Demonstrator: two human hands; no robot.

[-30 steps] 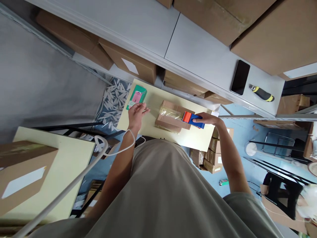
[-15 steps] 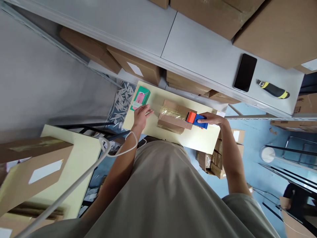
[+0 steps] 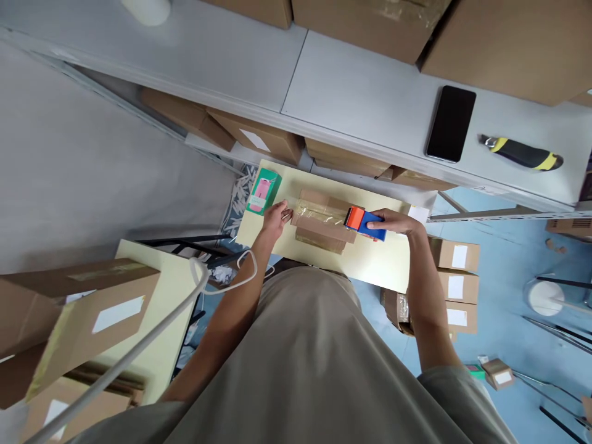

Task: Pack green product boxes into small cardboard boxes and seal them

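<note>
Before your waist, a brown cardboard carton (image 3: pixel 324 232) lies on the pale yellow tabletop (image 3: pixel 379 266), with glossy clear tape (image 3: pixel 319 214) running along its upper face. Your right hand (image 3: pixel 395 222) has its fingers wrapped around the blue body of a tape dispenser (image 3: pixel 367 224), whose orange head is at the carton's right end. Your left hand (image 3: pixel 275 217) is at the opposite end, fingers curled inward; whether they pinch anything, you cannot tell from this view. Just beyond that hand, a green box (image 3: pixel 264 190) with a pink picture lies at the tabletop's far left corner. Past the far edge, a grey shelf (image 3: pixel 370 92) carries a black smartphone (image 3: pixel 451 123) and, to its right, a black-and-yellow utility knife (image 3: pixel 522 154). To your right, stacked cartons (image 3: pixel 457 287) with white labels stand above the blue floor (image 3: pixel 502 271). A white cord (image 3: pixel 157 330) loops by your left forearm.
</note>
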